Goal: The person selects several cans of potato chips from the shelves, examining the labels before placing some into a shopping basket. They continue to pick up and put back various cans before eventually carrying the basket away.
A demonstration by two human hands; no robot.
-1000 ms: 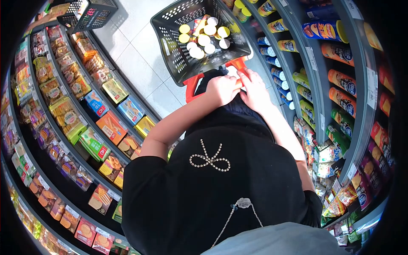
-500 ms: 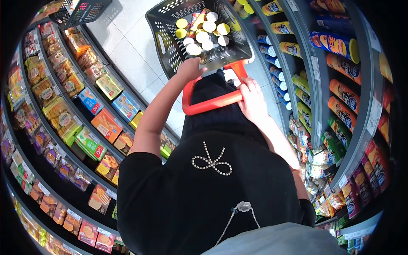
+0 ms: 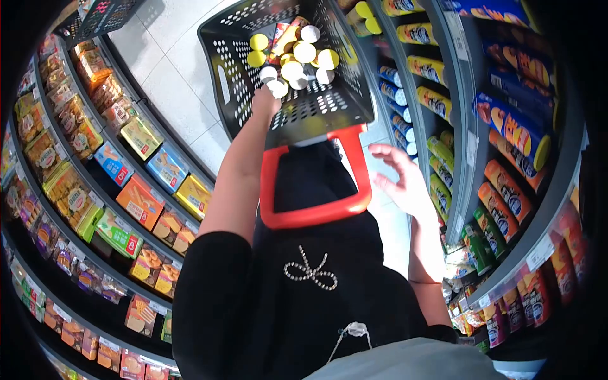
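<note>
A black perforated shopping basket with a red handle stands in front of my body. Inside it lie several canisters, with white and yellow lids facing up. My left hand reaches over the basket's near left part, right at a white-lidded canister; its fingers are mostly hidden. Off to the right of the handle, my right hand is raised with fingers spread and nothing in them. A red packaged tube lies among the canisters toward the far side.
Shelves of boxed and bagged biscuits curve along the left. On the right, shelves carry chip canisters in blue, orange and green. Another dark basket sits at the upper left. Pale floor tiles run between the shelves.
My right hand has let go of the red handle and opened to its right. My left hand has moved further into the basket. In view, the handle sits lower and nearer me.
</note>
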